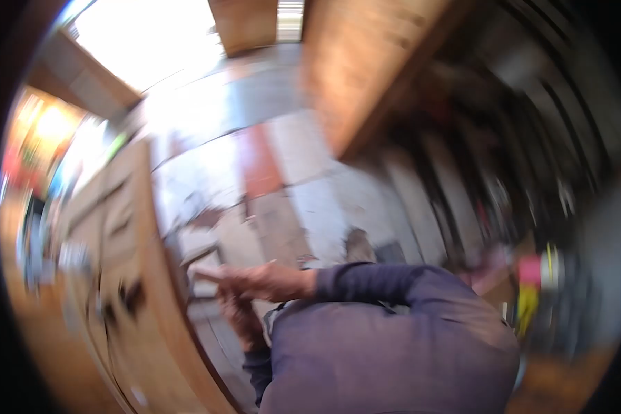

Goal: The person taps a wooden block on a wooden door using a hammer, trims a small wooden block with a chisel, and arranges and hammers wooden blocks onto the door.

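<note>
Motion smears much of the view. My right hand [276,281] reaches leftward across the front of my body, its fingers closed on a small pale flat piece [205,273] whose kind I cannot make out. Just below it, my left hand [240,321] comes up from the lower edge, with curled fingers meeting the right hand. What the left fingers grip is hidden. Past the pale piece, a light block-like shape with a dark edge [199,250] shows against the floor, too blurred to name.
A wooden workbench [162,297] runs along my left, with dark small items on it. Worn floor tiles [221,165] stretch ahead. A tall wooden panel [366,69] stands ahead right. Dark slatted shapes [455,186] and a pink-and-white roll-like thing [541,271] are at my right.
</note>
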{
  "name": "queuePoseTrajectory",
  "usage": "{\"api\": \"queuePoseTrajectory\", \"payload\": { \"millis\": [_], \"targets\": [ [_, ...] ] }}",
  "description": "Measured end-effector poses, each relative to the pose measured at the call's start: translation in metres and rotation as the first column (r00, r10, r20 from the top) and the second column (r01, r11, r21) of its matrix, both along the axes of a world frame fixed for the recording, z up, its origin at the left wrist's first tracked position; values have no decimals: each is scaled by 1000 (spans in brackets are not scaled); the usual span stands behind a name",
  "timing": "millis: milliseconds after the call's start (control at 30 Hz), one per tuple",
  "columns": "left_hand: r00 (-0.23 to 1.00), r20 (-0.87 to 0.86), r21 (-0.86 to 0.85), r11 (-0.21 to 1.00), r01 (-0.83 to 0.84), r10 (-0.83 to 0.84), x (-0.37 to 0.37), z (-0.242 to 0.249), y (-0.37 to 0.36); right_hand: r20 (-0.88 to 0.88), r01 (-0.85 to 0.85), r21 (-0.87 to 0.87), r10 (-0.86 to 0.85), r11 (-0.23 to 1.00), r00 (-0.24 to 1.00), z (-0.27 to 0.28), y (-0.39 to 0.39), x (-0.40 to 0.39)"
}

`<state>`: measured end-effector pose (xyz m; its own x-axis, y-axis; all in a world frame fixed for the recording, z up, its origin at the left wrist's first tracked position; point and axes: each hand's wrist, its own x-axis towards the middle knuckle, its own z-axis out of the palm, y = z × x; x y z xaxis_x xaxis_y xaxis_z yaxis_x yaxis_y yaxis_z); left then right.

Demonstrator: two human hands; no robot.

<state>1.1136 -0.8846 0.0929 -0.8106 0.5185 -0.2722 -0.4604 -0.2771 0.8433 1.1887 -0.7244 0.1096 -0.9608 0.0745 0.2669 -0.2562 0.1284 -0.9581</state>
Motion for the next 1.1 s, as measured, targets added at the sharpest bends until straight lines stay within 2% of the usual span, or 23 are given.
{"api": "queuePoseTrajectory", "payload": {
  "millis": [33,67,133,167,233,300,333,400,467,500,533,600,667,733,800,833,867,900,933,967,1000,1067,1100],
  "targets": [
    [993,-25,-20,993,117,-118,1,9,9,19,141,230,-149,963,989,17,0,16],
    [974,-56,-40,975,217,-219,-3,18,18,172,155,236,-199,959,965,22,5,32],
    [940,53,47,941,335,-338,-35,-30,25,198,358,388,-456,849,868,-1,-3,65],
    [930,84,5,933,359,-358,-40,-42,33,187,498,390,-597,774,780,-11,-13,89],
    [836,81,-42,837,546,-542,-34,-27,54,153,713,402,-810,575,567,-20,-33,135],
    [731,22,-60,729,682,-682,-37,-60,65,302,777,438,-888,453,347,-30,-70,196],
    [718,8,-110,713,692,-696,-27,-67,75,366,796,449,-897,405,249,-36,-87,226],
    [727,1,-143,719,680,-687,7,-61,91,339,915,358,-939,184,55,-63,-133,273],
    [676,73,-173,658,733,-733,16,-77,96,518,949,311,-846,47,-128,-28,-173,300],
    [694,-67,-223,689,690,-717,49,-61,96,524,944,325,-820,-59,-232,-42,-194,319],
    [597,-32,-176,593,786,-801,57,-78,101,529,928,335,-783,-161,-327,-66,-214,342],
    [520,123,-90,512,854,-845,105,-56,103,497,875,274,-720,-399,-484,-82,-240,394],
    [444,196,-73,438,896,-875,153,-40,95,480,772,317,-608,-551,-632,-71,-249,459],
    [359,237,-69,353,933,-903,191,-42,79,155,607,532,-636,-591,-756,-97,-257,556],
    [394,289,-168,359,918,-873,234,-40,60,104,500,513,-528,-698,-843,-136,-247,672],
    [362,213,-196,323,926,-907,255,-44,51,-98,352,672,-549,-652,-830,-117,-238,710],
    [347,143,-243,307,920,-927,271,-46,40,-107,310,748,-567,-587,-817,-128,-233,762],
    [279,227,-167,245,955,-933,286,-41,34,-150,364,736,-662,-571,-734,-142,-229,816],
    [231,303,-93,213,973,-925,300,-35,31,-210,309,814,-746,-491,-632,-141,-217,859],
    [309,374,-128,281,951,-874,320,-32,25,-286,116,904,-784,-411,-552,-118,-207,877],
    [374,436,-163,336,927,-819,339,-31,21,-267,87,934,-841,-345,-470,-130,-204,919],
    [403,475,-106,404,909,-782,355,-41,13,21,-86,994,-868,73,-497,-101,-200,946],
    [479,485,-157,466,871,-732,367,-38,11,70,-97,986,-864,136,-499,-96,-199,950]
  ]
}}
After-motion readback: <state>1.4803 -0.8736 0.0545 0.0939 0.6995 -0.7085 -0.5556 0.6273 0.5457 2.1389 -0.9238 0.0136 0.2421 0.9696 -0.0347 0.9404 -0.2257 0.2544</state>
